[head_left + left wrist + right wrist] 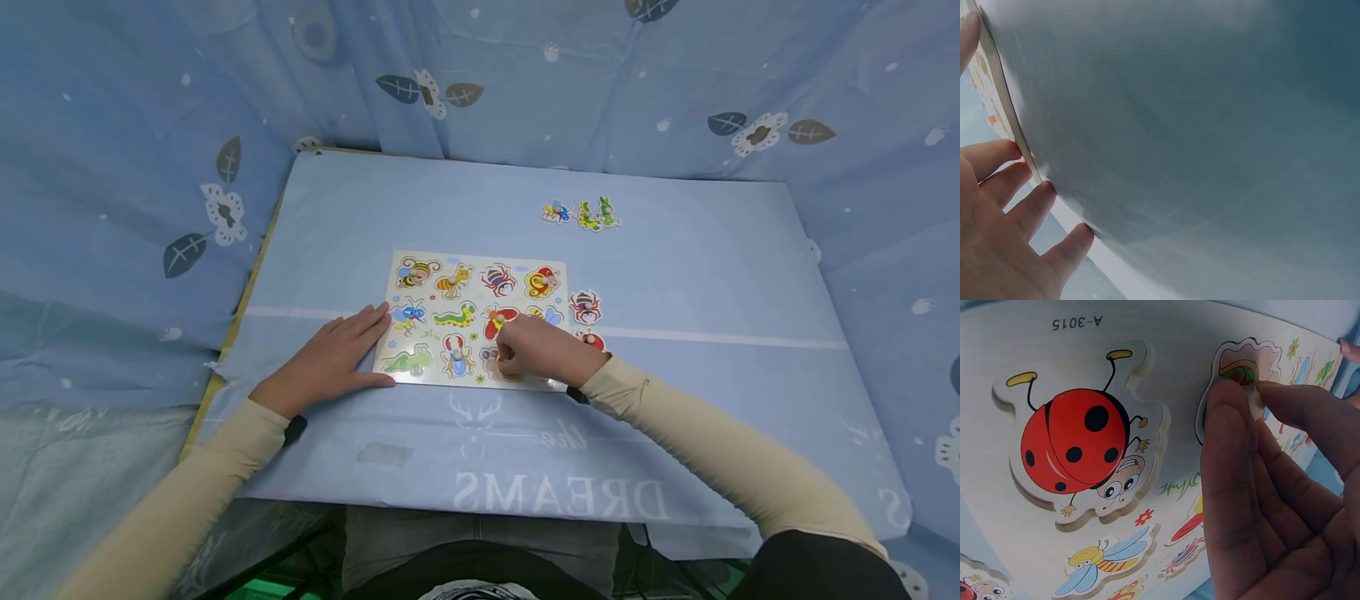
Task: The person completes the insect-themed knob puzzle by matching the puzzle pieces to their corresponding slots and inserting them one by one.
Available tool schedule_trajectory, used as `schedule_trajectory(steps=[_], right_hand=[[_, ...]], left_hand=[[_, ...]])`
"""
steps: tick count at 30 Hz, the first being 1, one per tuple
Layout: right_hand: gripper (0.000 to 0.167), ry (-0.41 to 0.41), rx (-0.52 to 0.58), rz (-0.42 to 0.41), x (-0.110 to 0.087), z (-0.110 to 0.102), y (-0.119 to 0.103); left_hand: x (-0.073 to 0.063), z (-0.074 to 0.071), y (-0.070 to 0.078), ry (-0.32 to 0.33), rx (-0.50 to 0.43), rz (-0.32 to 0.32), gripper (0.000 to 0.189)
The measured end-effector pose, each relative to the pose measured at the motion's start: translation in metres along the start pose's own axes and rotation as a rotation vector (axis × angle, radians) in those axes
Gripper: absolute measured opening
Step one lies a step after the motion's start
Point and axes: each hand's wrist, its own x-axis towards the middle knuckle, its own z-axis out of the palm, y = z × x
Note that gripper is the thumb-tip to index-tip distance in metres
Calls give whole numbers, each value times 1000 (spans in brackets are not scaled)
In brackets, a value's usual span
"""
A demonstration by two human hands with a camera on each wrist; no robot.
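Note:
A wooden knob puzzle board (480, 258) with insect pictures lies on the table. My left hand (337, 354) rests at its left edge with fingers extended; the fingertips (1044, 187) touch that edge. Over the board's front row, my right hand (543, 346) pinches the small knob of a puzzle piece (1241, 376) between thumb and forefinger. That piece shows green, red and yellow and is mostly hidden by the fingers. Beside it is a ladybug recess (1075, 444) with its printed picture exposed. Several other pieces with knobs sit in the board.
Right of the board lie a striped bug piece (585, 307) and a red ladybug piece (592, 341), partly behind the right hand. Farther back are a blue winged insect piece (557, 212), a caterpillar piece (589, 217) and a green insect piece (607, 212).

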Motion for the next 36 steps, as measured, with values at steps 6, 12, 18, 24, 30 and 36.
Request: schedule_trajectory(steps=[6, 12, 18, 24, 30, 36], right_hand=[[24, 9, 23, 9, -1, 2, 3], [18, 18, 25, -27, -3, 2, 7], [14, 20, 49, 22, -11, -13, 19], [16, 129, -102, 166, -24, -43, 51], [20, 173, -200, 265, -37, -56, 85], [12, 144, -159, 289, -37, -51, 102]], left_hand=[[0, 1, -1, 0, 7, 0, 106], [0, 1, -1, 3, 3, 2, 106], [0, 1, -1, 8, 19, 9, 106], [-2, 1, -1, 10, 24, 4, 106], [-3, 0, -2, 16, 36, 10, 106], [-1, 1, -2, 18, 28, 10, 106]])
